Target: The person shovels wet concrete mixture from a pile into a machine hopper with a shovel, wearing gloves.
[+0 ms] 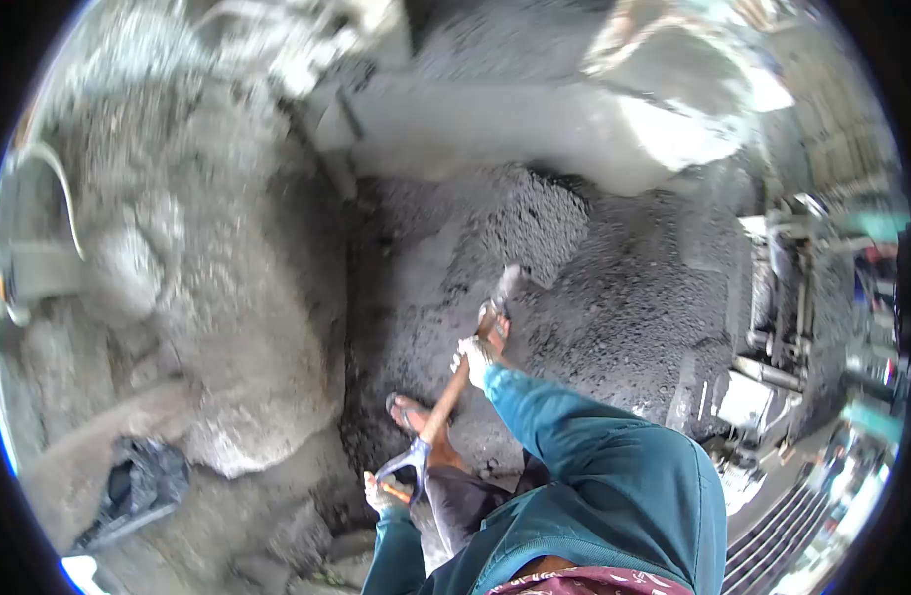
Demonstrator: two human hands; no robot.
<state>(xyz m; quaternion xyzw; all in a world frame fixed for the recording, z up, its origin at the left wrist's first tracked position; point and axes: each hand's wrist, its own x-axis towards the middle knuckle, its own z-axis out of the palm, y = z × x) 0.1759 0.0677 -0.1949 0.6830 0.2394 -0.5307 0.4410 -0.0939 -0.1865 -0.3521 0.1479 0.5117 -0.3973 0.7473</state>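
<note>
A shovel [445, 402] with a wooden shaft runs slantwise in front of my body. My left hand [384, 492], in a pale glove, is closed on the grip at its upper end, which forks in blue-grey. Farther down, my right hand [478, 359] wraps around the shaft, also in a pale glove. The metal socket [510, 283] leads to a heap of dark wet-looking gravel mix [537, 226], which covers the blade. My sandalled feet stand near the shaft.
A big rough grey mound or rock [237, 278] rises at left, with a black plastic bag [138, 486] below it. Across the top lies a pale blurred beam or ledge [475, 124]. A whitish container [683, 89] is at upper right, machinery [773, 307] at right.
</note>
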